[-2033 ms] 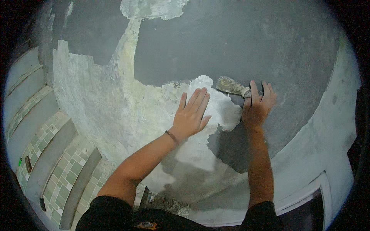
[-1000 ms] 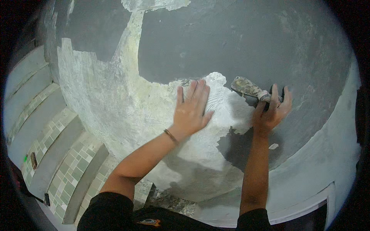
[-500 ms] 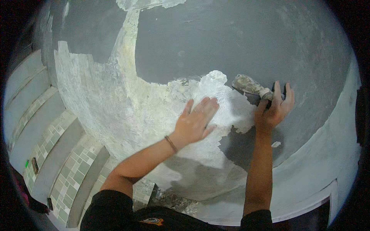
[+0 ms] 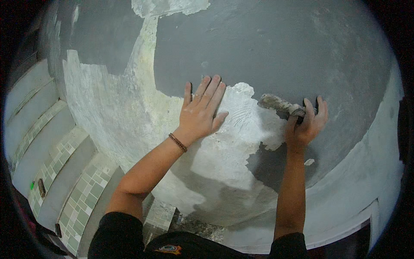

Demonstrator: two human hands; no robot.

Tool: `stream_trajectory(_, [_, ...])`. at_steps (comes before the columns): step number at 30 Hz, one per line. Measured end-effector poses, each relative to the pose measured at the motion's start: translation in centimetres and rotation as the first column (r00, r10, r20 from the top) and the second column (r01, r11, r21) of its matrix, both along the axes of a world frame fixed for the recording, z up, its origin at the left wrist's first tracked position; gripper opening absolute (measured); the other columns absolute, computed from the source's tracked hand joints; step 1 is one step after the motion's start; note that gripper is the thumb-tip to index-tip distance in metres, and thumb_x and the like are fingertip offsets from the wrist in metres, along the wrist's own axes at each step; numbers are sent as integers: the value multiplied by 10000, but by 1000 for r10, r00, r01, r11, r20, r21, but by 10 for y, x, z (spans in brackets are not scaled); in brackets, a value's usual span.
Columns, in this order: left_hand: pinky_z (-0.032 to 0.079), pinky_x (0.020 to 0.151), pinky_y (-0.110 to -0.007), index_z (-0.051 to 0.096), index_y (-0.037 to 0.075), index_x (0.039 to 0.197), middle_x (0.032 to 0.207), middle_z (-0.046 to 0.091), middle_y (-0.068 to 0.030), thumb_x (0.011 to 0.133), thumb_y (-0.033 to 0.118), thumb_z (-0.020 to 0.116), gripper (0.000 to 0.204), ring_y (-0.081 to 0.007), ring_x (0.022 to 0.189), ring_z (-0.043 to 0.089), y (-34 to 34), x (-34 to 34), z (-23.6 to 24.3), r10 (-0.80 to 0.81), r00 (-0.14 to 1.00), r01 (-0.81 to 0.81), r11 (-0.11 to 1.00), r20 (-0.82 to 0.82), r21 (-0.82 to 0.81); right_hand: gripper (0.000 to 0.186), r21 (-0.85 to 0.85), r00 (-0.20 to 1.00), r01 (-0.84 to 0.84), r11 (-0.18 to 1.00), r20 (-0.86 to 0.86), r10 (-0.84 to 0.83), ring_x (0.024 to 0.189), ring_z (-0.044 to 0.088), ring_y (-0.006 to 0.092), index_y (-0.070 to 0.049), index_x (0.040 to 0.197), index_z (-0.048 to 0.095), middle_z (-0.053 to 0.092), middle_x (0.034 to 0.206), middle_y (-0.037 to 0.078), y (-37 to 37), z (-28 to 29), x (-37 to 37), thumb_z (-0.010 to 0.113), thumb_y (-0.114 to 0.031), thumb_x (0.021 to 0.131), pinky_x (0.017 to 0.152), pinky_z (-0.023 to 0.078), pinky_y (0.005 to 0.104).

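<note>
My left hand (image 4: 200,112) lies flat with fingers spread against the wall, across the border between bare white plaster and grey coating. It holds nothing, and a brown beaded bracelet (image 4: 177,142) circles that wrist. My right hand (image 4: 307,123) is closed around the narrow end of a plaster-crusted scraper (image 4: 276,102), whose wider end points left close to the wall. Between the hands spreads a bright white plaster patch (image 4: 243,123) with fine curved scratches. Some fingers of my right hand lie behind the tool, so the full grip is hidden.
Grey coating (image 4: 258,47) covers the upper wall, with a ragged edge around the pale area. Stairs with green and white tiles (image 4: 84,194) climb along the left, a small brown block (image 4: 42,187) resting on one tread. At lower right runs a white frame edge (image 4: 345,233).
My left hand has moved left and upward across the wall, from the bright patch to the grey border, its fingers now more spread. My right hand keeps the scraper almost in place.
</note>
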State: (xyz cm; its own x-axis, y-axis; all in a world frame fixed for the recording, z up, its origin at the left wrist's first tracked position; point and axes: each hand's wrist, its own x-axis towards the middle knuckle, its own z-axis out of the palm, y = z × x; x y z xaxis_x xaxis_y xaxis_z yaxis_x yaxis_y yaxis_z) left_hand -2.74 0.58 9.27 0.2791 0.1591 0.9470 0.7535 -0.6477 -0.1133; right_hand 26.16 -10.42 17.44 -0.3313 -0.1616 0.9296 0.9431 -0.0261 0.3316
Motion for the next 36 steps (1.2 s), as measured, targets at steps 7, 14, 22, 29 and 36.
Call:
stream_trajectory(7, [67,1184,-623,369,-11,1493,1593,283,-210,872,381,557,758,-393,1493,211,-3,7,7,50,982,-45,998,182,-32,327,33,996,-87,996,22,86,1260,456,496,-102,1057,585,529,1318,270,5,-3,6,663,-384,912,1062,308,653])
stream_trajectory(14, [64,1183,-625,377,-26,1482,1577,308,-225,865,376,563,760,-406,1484,232,-2,0,7,-25,987,24,1000,158,5,484,-111,996,-23,994,82,33,1326,406,482,-111,1225,599,515,1352,239,9,-53,-43,746,-382,852,1118,226,695])
stream_trajectory(22, [82,1188,-609,439,-41,1445,1549,355,-238,883,373,534,704,-407,1478,252,-2,2,8,-30,983,25,999,179,28,482,-336,999,36,941,28,-28,1388,364,436,-62,1163,693,477,1420,237,12,-57,-74,807,-303,761,1128,240,675])
stream_trajectory(29, [97,1192,-598,440,-49,1440,1551,353,-237,909,348,492,665,-398,1478,259,3,-5,4,-34,993,28,998,112,57,399,-388,984,-29,921,152,95,1322,446,442,-129,1102,702,502,1404,211,25,-66,-87,829,-206,732,1108,283,678])
stream_trajectory(36, [85,1197,-591,401,-44,1467,1568,322,-236,896,357,488,703,-405,1489,219,4,-8,0,27,997,-26,999,68,-19,283,-233,989,-53,971,-146,18,1319,445,447,-155,1119,702,501,1418,172,35,-57,-86,734,-178,839,1096,324,647])
